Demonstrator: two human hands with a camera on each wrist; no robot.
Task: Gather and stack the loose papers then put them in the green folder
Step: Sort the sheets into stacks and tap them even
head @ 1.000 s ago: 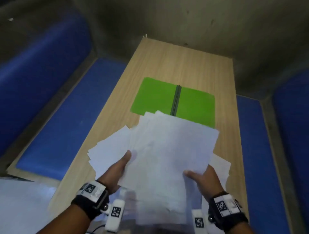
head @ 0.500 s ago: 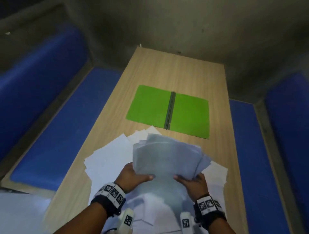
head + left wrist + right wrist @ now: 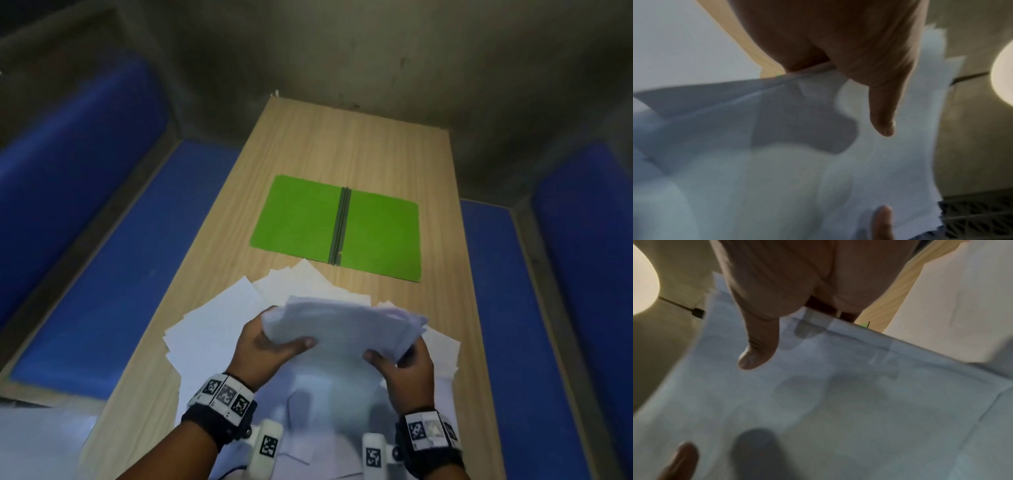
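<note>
Task status: partly done, gathering stage. The person's left hand (image 3: pixel 263 346) and right hand (image 3: pixel 407 370) each pinch one side of a raised bundle of white paper sheets (image 3: pixel 342 329), thumb on the near face and fingers behind, as both wrist views confirm. The bundle is held above the near end of the long light wooden table (image 3: pixel 359 150); its edges are uneven and its right corners splay, so it is judged not yet squared.

Outstanding: several loose white sheets (image 3: pixel 219 318) lie fanned on the table beneath and to either side of the hands, overlapping one another; their number cannot be told.

The flat green folder with a dark centre spine (image 3: pixel 339 224) lies open at mid-table, beyond the papers. One sheet corner reaches close to its near edge; contact cannot be confirmed. No paper is in it.

Remaining, by assessment: collect the loose sheets, align the stack, lay it in the folder.
</note>
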